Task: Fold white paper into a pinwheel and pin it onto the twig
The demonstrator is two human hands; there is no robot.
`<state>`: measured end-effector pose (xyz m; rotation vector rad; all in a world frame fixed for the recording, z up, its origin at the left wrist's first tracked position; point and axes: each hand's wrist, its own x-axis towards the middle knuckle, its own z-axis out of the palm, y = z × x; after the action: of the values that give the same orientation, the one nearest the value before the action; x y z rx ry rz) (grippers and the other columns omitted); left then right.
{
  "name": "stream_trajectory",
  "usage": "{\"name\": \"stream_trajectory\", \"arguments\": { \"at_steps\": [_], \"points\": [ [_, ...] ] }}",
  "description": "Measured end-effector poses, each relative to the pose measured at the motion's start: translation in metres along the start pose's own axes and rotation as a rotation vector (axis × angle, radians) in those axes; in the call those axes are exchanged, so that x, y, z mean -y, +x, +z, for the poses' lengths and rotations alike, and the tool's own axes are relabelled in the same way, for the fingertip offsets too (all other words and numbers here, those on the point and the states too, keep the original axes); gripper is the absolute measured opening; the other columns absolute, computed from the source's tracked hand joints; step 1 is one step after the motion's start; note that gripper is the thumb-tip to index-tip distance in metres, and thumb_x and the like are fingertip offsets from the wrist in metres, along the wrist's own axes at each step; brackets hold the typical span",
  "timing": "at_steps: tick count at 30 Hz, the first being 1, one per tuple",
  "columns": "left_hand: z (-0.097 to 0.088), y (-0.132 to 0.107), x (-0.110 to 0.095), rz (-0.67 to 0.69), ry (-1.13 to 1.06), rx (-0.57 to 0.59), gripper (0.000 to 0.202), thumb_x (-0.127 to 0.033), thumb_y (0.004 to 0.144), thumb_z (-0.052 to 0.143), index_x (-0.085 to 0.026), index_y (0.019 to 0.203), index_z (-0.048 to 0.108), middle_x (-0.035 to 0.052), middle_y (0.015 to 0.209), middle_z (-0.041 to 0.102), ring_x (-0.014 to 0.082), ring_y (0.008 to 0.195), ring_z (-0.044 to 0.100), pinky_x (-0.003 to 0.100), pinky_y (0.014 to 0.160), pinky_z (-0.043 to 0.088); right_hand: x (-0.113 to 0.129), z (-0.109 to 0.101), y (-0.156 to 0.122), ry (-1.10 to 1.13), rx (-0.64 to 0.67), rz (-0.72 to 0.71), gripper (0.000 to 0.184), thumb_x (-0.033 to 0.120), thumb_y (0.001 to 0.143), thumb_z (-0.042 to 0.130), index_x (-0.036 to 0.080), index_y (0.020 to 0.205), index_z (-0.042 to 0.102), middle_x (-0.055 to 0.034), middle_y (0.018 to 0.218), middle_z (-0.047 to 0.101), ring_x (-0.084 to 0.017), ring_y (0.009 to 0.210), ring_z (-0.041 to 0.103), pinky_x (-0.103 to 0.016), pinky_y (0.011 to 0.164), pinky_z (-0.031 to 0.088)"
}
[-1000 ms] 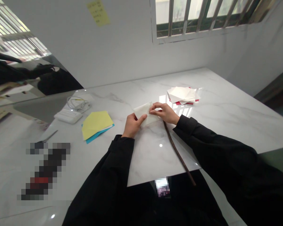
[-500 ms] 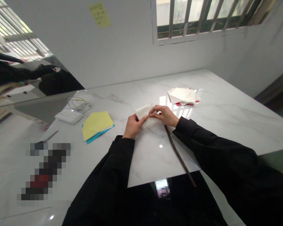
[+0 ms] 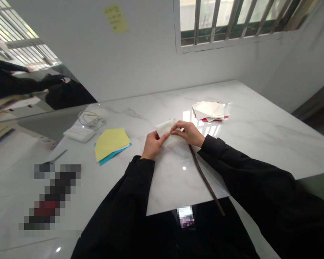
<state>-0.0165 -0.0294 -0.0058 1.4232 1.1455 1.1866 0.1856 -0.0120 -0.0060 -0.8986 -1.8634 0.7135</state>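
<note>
Near the middle of the marble-patterned table (image 3: 170,187), a sheet of cream paper (image 3: 165,127) is held between my two hands. My left hand (image 3: 153,144) grips its left side, thumb on top and fingers curled behind. From the right, my right hand (image 3: 187,132) pinches the paper, its fingertips meeting the left thumb. The upper edge of the sheet looks folded or curled over. A thin dark brown stick (image 3: 203,176) lies below my right hand, its upper end hidden there and its lower end jutting past the table edge.
Beyond my right hand lies a stack of cream and red paper (image 3: 209,110). Yellow and blue sheets (image 3: 112,144) are to the left, near a white box-shaped device (image 3: 79,133) with a cable. A blurred-out dark object (image 3: 54,198) sits at front left. A yellow note (image 3: 116,18) is on the wall.
Both hands keep their grip on the cream paper in nearly the same place. The whole view has shifted very slightly; nothing else has visibly moved.
</note>
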Motion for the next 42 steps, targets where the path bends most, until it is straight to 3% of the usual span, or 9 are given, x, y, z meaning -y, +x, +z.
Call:
{"name": "stream_trajectory", "arguments": {
  "at_steps": [9, 21, 42],
  "points": [
    [0.0, -0.001, -0.003, -0.003, 0.008, 0.0, 0.055, -0.058, 0.072, 0.084, -0.008, 0.096, 0.08, 0.0086, 0.08, 0.077, 0.0186, 0.067, 0.064, 0.028, 0.063, 0.049, 0.002, -0.001, 0.0, -0.017, -0.02, 0.008, 0.008, 0.028, 0.091, 0.073, 0.022, 0.088, 0.076, -0.0023, 0.091, 0.072, -0.016, 0.079, 0.061, -0.03, 0.078, 0.047],
    [0.002, -0.003, -0.006, 0.012, -0.001, -0.005, 0.057, -0.058, 0.071, 0.083, -0.008, 0.1, 0.08, 0.0099, 0.083, 0.078, 0.0229, 0.075, 0.068, 0.03, 0.068, 0.052, 0.009, -0.003, 0.0, -0.018, -0.007, 0.047, 0.009, 0.028, 0.088, 0.073, 0.02, 0.086, 0.075, -0.0038, 0.09, 0.072, -0.016, 0.078, 0.06, -0.03, 0.073, 0.047],
    [0.003, -0.003, -0.007, 0.02, 0.013, -0.008, 0.057, -0.058, 0.072, 0.083, -0.009, 0.101, 0.08, 0.0099, 0.086, 0.078, 0.0244, 0.078, 0.07, 0.031, 0.07, 0.054, 0.013, 0.0, -0.001, -0.041, -0.051, 0.066, 0.013, 0.033, 0.089, 0.073, 0.021, 0.088, 0.076, -0.0033, 0.091, 0.077, -0.018, 0.08, 0.063, -0.033, 0.079, 0.046]
  ]
}}
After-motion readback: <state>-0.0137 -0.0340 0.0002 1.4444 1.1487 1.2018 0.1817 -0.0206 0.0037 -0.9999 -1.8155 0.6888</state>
